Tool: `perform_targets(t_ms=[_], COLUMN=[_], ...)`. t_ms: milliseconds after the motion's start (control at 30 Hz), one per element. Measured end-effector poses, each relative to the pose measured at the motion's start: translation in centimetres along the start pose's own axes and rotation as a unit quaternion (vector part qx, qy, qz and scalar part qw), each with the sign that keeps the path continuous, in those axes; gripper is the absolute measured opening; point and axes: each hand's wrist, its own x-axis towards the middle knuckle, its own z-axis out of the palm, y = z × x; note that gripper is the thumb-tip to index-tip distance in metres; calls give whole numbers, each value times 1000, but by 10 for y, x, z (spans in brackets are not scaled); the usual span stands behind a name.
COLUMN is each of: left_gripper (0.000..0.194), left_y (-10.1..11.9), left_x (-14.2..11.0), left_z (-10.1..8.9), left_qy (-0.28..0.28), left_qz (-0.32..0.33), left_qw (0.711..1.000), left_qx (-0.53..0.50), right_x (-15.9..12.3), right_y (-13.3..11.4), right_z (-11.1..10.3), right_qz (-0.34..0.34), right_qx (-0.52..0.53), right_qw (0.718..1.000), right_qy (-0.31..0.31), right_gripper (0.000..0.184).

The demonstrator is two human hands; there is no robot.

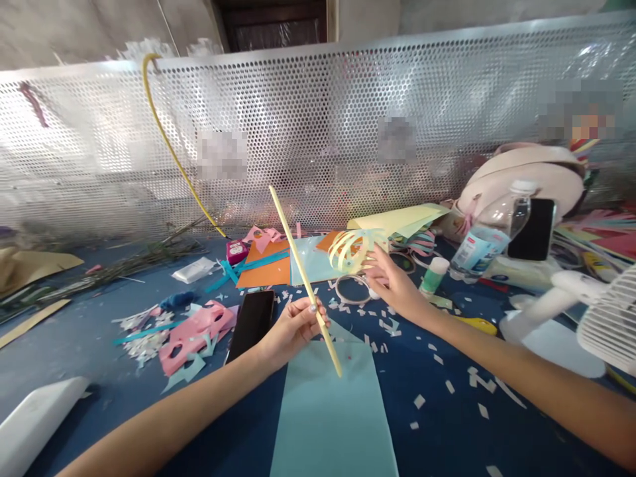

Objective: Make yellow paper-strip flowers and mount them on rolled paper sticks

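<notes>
My left hand point(301, 324) pinches a thin pale yellow stick point(298, 258) near its lower part. The stick slants, its top leaning left and its lower end over a light blue paper sheet point(332, 411). Farther back, my right hand point(390, 278) has its fingers at the right side of a yellow ball of curved paper strips point(348, 252), seeming to grip it; the fingertips are partly hidden. Below the ball lies a roll of tape point(352, 289). A glue stick point(435, 275) stands right of my right hand.
White paper scraps point(420, 401) are scattered about. Pink cut paper point(199, 334) and a black phone point(253, 321) lie to the left. At right are a plastic bottle point(479, 248), a white fan point(611, 324) and a pale bag point(527, 169). A perforated metal panel point(298, 99) stands behind.
</notes>
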Motion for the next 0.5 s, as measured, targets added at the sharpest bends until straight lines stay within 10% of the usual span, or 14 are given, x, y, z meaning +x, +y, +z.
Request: perform_targets(t_ms=[233,367,500], left_gripper=[17,17,19], left_y=[2,1,1], left_x=[-1,0,0], left_z=[-2,-2,-4], left_qy=[1,7,20], left_qz=[-6,-11,-16], left_qw=[1000,1000,1000], left_qx=[6,-8,-7], right_x=[1,2,-2], right_y=[2,-11,-16], right_z=[-6,-9,-3], right_qz=[73,14,-29], right_qx=[-17,151,107], right_qw=[997,986,991], right_qy=[-31,63,70], right_gripper=[47,36,10])
